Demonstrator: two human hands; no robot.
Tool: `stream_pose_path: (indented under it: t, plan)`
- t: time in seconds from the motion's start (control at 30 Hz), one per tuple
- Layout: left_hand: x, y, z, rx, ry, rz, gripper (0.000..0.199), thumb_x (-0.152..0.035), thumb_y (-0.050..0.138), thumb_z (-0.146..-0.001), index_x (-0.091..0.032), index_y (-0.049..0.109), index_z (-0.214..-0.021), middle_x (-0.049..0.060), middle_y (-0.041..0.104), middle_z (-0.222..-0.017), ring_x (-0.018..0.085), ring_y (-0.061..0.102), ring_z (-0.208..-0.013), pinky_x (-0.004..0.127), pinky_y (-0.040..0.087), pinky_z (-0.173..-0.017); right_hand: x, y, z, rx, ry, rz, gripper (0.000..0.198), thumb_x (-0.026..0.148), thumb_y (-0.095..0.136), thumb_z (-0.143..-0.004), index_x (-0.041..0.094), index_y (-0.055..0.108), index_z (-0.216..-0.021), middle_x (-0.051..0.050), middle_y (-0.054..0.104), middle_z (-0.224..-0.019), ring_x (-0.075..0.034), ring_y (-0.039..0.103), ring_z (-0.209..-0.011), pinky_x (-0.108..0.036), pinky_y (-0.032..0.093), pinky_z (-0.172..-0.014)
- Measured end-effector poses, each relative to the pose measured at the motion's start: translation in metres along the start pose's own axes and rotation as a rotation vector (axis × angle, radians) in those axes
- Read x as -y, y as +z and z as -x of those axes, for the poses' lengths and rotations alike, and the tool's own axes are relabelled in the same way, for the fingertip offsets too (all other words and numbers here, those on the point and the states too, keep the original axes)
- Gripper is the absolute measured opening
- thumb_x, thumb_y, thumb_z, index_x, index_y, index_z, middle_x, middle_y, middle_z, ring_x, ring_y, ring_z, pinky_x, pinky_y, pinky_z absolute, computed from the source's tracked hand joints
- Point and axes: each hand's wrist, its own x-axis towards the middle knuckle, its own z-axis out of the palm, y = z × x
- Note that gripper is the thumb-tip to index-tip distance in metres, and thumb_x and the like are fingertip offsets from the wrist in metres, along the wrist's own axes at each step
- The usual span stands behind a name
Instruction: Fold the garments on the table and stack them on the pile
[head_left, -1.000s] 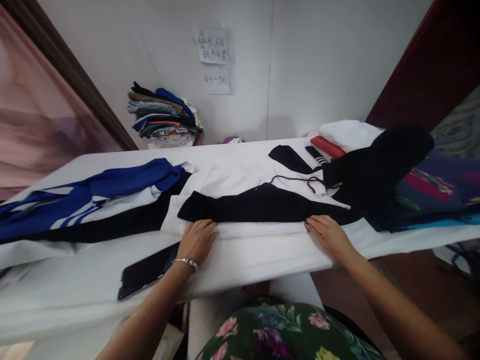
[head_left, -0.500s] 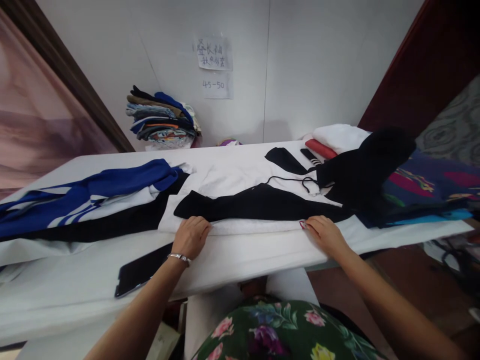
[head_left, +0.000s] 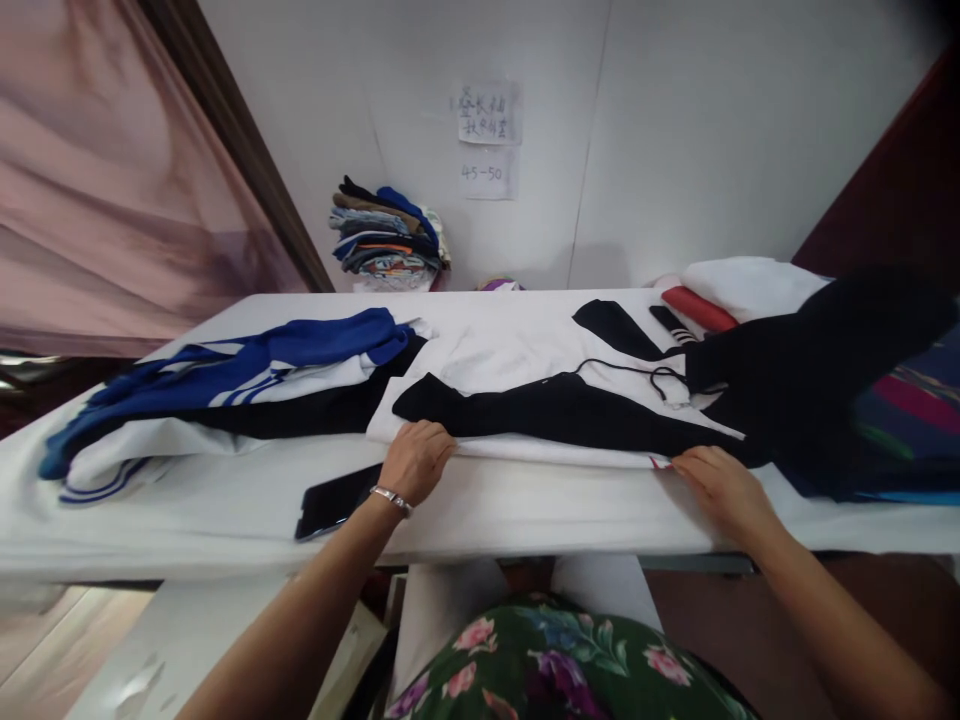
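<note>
A white hoodie [head_left: 495, 350] with black sleeves and a black hood lies spread across the white-covered table. One black sleeve [head_left: 525, 408] runs lengthwise along its near side, and a black drawstring loops near the neck. My left hand [head_left: 421, 455] is closed on the near white edge, just below the sleeve's cuff. Farther right, my right hand [head_left: 716, 480] pinches the same edge near the shoulder, beside a small red mark. The fingertips of both hands are partly hidden. A black phone [head_left: 337, 503] lies by my left wrist.
Blue, white and black clothing [head_left: 292, 360] lies at the left of the table [head_left: 525, 515]. Against the wall stands a stack of folded clothes [head_left: 386, 235]. More garments, including a red one [head_left: 697, 310] and a white one [head_left: 750, 280], are heaped at the right.
My view has turned left, so everything sits farther right in the picture. My hands are slightly wider apart, and the white strip in front of the sleeve looks narrower and straighter.
</note>
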Motion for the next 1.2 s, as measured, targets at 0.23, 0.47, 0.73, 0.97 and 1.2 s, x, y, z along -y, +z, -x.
stream_pose_path:
  t: [0.23,0.47,0.73,0.97,1.2]
  plan:
    - [0.005,0.013,0.015,0.141,-0.034,0.115,0.026,-0.026,0.044,-0.093,-0.020,0.067,-0.082,0.004,0.066,-0.083,0.018,0.056,-0.079,0.034,0.042,-0.074,0.002,0.008,0.011,0.052,0.057,-0.106,0.030,0.032,0.040,-0.089,0.025,0.069,-0.095,-0.006,0.067,-0.091,-0.021,0.060,-0.083,-0.032,0.050,-0.070]
    - [0.030,-0.003,0.003,-0.240,-0.434,-0.013,0.032,-0.038,0.050,-0.089,-0.016,0.064,-0.109,0.011,0.063,-0.111,0.025,0.056,-0.103,0.036,0.044,-0.090,0.008,-0.003,-0.010,-0.163,0.078,-0.225,0.029,0.035,0.045,-0.087,0.024,0.066,-0.105,-0.007,0.064,-0.111,-0.023,0.059,-0.105,-0.040,0.050,-0.090]
    - [0.056,-0.005,-0.026,-0.027,-0.866,0.203,0.027,-0.039,0.050,-0.084,-0.022,0.065,-0.097,0.003,0.068,-0.075,0.021,0.063,-0.076,0.028,0.045,-0.066,0.000,0.032,-0.026,0.013,0.005,-0.177,0.040,0.045,0.044,-0.089,0.023,0.065,-0.115,-0.010,0.054,-0.134,-0.030,0.048,-0.126,-0.052,0.042,-0.101]
    - [0.080,0.001,-0.010,0.109,-0.842,0.115,0.019,-0.038,0.055,-0.078,-0.021,0.064,-0.078,0.003,0.066,-0.066,0.020,0.063,-0.066,0.026,0.041,-0.055,0.001,0.023,-0.013,-0.028,0.106,-0.336,0.032,0.043,0.049,-0.088,0.023,0.071,-0.100,-0.009,0.061,-0.125,-0.027,0.056,-0.116,-0.047,0.046,-0.098]
    - [0.052,-0.011,-0.028,-0.220,-0.462,-0.009,0.032,-0.036,0.047,-0.087,-0.017,0.062,-0.107,0.012,0.066,-0.108,0.026,0.061,-0.100,0.037,0.047,-0.085,0.034,-0.004,-0.068,-0.153,0.080,-0.405,0.028,0.038,0.049,-0.090,0.023,0.070,-0.099,-0.008,0.061,-0.125,-0.026,0.054,-0.119,-0.046,0.045,-0.101]
